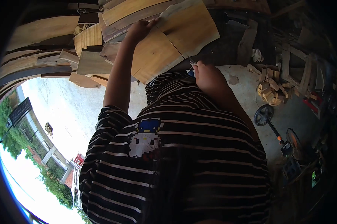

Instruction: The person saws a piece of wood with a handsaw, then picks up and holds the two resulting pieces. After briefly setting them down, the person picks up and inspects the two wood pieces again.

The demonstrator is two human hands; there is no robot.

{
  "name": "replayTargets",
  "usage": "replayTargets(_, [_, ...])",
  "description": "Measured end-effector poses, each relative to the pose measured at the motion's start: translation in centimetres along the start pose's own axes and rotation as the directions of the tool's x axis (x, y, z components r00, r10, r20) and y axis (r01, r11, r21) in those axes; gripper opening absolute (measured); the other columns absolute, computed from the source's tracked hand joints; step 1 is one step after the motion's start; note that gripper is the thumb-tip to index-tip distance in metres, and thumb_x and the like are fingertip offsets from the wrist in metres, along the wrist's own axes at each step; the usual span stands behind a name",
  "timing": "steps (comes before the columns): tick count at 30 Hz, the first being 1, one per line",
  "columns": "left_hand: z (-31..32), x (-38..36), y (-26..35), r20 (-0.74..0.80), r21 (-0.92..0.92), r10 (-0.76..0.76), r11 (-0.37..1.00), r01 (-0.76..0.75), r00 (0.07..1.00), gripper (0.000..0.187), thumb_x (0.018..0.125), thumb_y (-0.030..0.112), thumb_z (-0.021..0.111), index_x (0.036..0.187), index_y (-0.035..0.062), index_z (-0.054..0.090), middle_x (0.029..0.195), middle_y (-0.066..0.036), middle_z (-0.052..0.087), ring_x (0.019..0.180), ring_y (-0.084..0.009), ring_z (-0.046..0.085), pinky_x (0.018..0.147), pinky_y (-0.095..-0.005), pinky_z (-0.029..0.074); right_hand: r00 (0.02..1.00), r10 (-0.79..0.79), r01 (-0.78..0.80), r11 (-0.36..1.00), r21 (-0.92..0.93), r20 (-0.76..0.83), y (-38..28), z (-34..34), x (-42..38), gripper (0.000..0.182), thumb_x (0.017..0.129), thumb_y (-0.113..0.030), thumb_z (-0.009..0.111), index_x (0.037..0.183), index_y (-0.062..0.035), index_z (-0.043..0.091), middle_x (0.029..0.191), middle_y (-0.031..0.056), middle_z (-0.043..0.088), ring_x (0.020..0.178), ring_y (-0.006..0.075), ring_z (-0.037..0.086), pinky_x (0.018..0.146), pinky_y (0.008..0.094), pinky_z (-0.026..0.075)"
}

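Observation:
A thin, pale wooden sheet (193, 23) lies across the work surface in front of me, with a dark straight line running over it toward its near edge. My left hand (139, 30) is at the sheet's far edge, beside the upper end of that line, its fingers closed on the wood. At the line's near end, my right hand (207, 74) is closed around a small tool (192, 62) with a thin pointed tip and a bit of blue near the grip. The tip meets the sheet's near edge; the fist hides most of the tool, and I cannot tell its kind.
Stacked planks and boards (41, 31) fill the left and back. Cut wood blocks (271, 89) are piled on the concrete floor (75, 97) at right, near a dark wheel (263, 114) on a bar. A crumpled white scrap (257, 55) lies on the dark surface.

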State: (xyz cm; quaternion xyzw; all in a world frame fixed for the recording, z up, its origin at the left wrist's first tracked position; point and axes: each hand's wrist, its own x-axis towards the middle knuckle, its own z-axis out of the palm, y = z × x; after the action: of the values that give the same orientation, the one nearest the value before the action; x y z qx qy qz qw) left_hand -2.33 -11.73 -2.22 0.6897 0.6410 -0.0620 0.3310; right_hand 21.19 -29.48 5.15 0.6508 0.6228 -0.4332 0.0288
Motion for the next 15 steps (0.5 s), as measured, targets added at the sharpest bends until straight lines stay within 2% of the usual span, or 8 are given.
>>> replayTargets(1, [0.1,-0.3,0.4,0.001,0.006,0.001,1.000,-0.001,1.000,0.054,0.087,0.056,0.045,0.101,0.0081,0.066,0.077,-0.020,0.065,0.077,-0.0352,0.063,0.075,-0.0420,0.047,1.000,0.007,-0.007,1.000,0.009,0.014,-0.3,-0.3,-0.3,0.028,0.095,-0.023,0.039,0.095,0.0004,0.054,0.084,0.0224,0.063,0.084,0.0387,0.062,0.073,0.0473,0.049])
replayTargets(3, [0.4,-1.2,1.2,-0.103,0.034,0.138,0.990,-0.136,0.985,0.069,0.084,0.064,0.043,0.074,-0.0012,0.063,0.069,-0.023,0.061,0.074,-0.0363,0.062,0.074,-0.0431,0.046,0.999,0.024,-0.024,1.000,-0.002,0.025,-1.2,-1.3,-1.0,0.025,0.094,-0.021,0.040,0.096,0.0009,0.053,0.083,0.0230,0.063,0.082,0.0385,0.063,0.072,0.0472,0.050])
replayTargets(5, [0.8,-1.0,1.2,-0.107,0.097,0.127,0.988,-0.117,0.986,0.069,0.084,0.065,0.043,0.074,-0.0004,0.064,0.071,-0.023,0.061,0.074,-0.0371,0.062,0.074,-0.0444,0.046,0.998,0.043,-0.043,0.999,-0.017,0.035,-1.6,-1.4,-1.0,0.023,0.093,-0.018,0.040,0.096,0.0014,0.052,0.082,0.0236,0.063,0.081,0.0383,0.063,0.072,0.0471,0.050])
replayTargets(7, [2.0,-0.2,0.1,-0.110,0.154,0.113,0.984,-0.095,0.987,0.069,0.083,0.065,0.044,0.074,0.0005,0.065,0.072,-0.023,0.062,0.075,-0.0378,0.061,0.074,-0.0457,0.046,0.998,-0.031,0.034,0.997,-0.067,0.047,-1.9,-1.0,-0.2,0.018,0.090,-0.011,0.041,0.096,0.0029,0.050,0.078,0.0242,0.063,0.078,0.0381,0.064,0.071,0.0458,0.051])
replayTargets(9, [3.5,1.5,-2.0,-0.194,0.209,0.179,0.968,-0.137,0.965,0.068,0.082,0.067,0.043,0.075,0.0028,0.066,0.076,-0.023,0.063,0.079,-0.0384,0.062,0.075,-0.0470,0.047,0.996,-0.083,0.084,0.994,-0.065,0.015,-2.1,-0.2,1.6,0.018,0.088,-0.009,0.042,0.099,0.0027,0.048,0.078,0.0246,0.063,0.078,0.0388,0.064,0.068,0.0468,0.051])
replayTargets(10, [2.9,0.5,-0.7,-0.191,0.207,0.178,0.969,-0.137,0.965,0.068,0.082,0.067,0.043,0.075,0.0028,0.066,0.076,-0.023,0.063,0.079,-0.0384,0.062,0.075,-0.0470,0.047,0.990,-0.137,0.136,0.988,-0.068,-0.015,-2.1,0.2,2.5,0.019,0.086,-0.007,0.042,0.103,0.0024,0.046,0.077,0.0250,0.062,0.077,0.0396,0.064,0.066,0.0477,0.052])
replayTargets(12, [1.7,-1.2,1.5,-0.181,0.114,-0.054,0.991,0.075,0.982,0.069,0.082,0.068,0.042,0.077,0.0044,0.068,0.080,-0.023,0.064,0.083,-0.0389,0.063,0.076,-0.0464,0.048,0.988,-0.150,0.147,0.988,-0.053,-0.043,-2.3,0.5,4.6,0.019,0.086,-0.006,0.042,0.102,0.0028,0.046,0.079,0.0253,0.062,0.077,0.0395,0.064,0.066,0.0474,0.052])
replayTargets(15, [2.3,-0.3,0.3,-0.169,0.127,-0.086,0.986,0.108,0.982,0.069,0.082,0.069,0.041,0.077,0.0049,0.068,0.081,-0.023,0.064,0.085,-0.0391,0.062,0.076,-0.0460,0.048,0.990,-0.140,0.137,0.987,-0.082,-0.034,-2.6,0.4,3.9,0.018,0.086,-0.006,0.042,0.101,0.0029,0.046,0.080,0.0255,0.063,0.077,0.0397,0.064,0.067,0.0471,0.052])
